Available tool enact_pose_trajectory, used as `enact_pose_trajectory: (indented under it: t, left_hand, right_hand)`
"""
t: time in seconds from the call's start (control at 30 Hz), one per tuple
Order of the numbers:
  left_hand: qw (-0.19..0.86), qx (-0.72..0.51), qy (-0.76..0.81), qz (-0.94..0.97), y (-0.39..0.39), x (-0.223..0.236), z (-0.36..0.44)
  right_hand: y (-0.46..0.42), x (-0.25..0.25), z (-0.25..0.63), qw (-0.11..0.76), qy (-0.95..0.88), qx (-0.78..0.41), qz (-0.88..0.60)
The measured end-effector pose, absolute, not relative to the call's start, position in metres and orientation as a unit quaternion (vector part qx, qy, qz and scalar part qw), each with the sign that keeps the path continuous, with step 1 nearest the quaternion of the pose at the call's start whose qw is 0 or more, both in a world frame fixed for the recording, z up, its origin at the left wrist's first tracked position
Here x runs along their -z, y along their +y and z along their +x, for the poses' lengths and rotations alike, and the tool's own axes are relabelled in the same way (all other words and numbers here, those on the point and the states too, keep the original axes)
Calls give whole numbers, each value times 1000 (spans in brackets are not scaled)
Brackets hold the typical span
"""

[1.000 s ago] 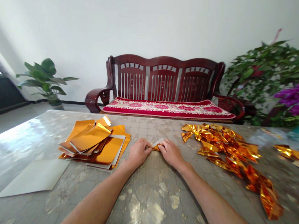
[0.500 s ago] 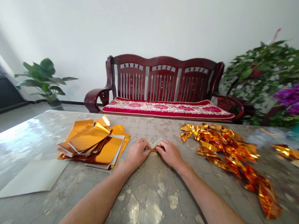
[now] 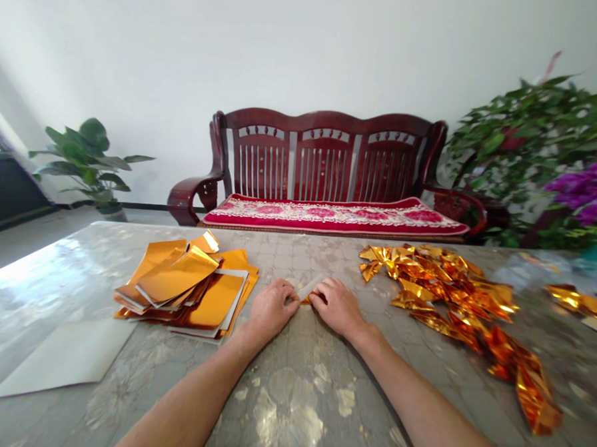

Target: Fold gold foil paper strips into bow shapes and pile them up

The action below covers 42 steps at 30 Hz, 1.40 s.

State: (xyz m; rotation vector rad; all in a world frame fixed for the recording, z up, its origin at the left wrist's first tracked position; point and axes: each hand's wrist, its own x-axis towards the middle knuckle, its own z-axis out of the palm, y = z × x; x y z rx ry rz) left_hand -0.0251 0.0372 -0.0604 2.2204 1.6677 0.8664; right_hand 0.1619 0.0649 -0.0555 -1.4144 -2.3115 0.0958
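Between my hands, low over the table, is a small sheet of gold foil paper point(image 3: 309, 289), its pale back upward and a gold edge turned over at the near side. My left hand point(image 3: 275, 307) pinches its left end with curled fingers. At the other end, my right hand point(image 3: 337, 307) has its fingers closed on the same paper, covering much of it. A loose stack of flat gold foil sheets point(image 3: 180, 281) lies left of my left hand. To the right of my right hand sprawls a heap of folded gold foil pieces point(image 3: 440, 284).
A single pale sheet point(image 3: 66, 358) lies at the table's left. Clear plastic point(image 3: 531, 268) and another gold piece point(image 3: 577, 301) are at the right edge. Beyond the patterned table point(image 3: 289, 396) stands a wooden bench point(image 3: 322, 158), with potted plants point(image 3: 95, 153) on either side.
My left hand has shifted very slightly left along the paper's edge. My right hand stays almost in place; the stack and heap have not moved.
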Motion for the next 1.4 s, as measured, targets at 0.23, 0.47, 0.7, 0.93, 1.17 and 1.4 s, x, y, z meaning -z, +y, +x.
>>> enact_pose_trajectory:
  t: [0.23, 0.47, 0.7, 0.93, 1.17, 1.4]
  left_hand:
    - [105, -281, 600, 742, 36, 56, -18]
    - [77, -267, 610, 742, 34, 55, -14]
    - [46, -250, 621, 741, 36, 57, -12]
    - [21, -213, 640, 738, 33, 54, -7]
    - [8, -188, 652, 734, 33, 51, -4]
    - [7, -212, 658, 722, 33, 53, -4]
  right_hand:
    - [63, 54, 161, 196, -832, -29, -519]
    - [62, 53, 160, 192, -833, -22, -518]
    - [61, 55, 159, 195, -830, -8, -522]
    - [59, 53, 156, 184, -826, -1, -532]
    - [60, 53, 156, 181, -819, 1, -545]
    - [60, 52, 157, 197, -804, -29, -561]
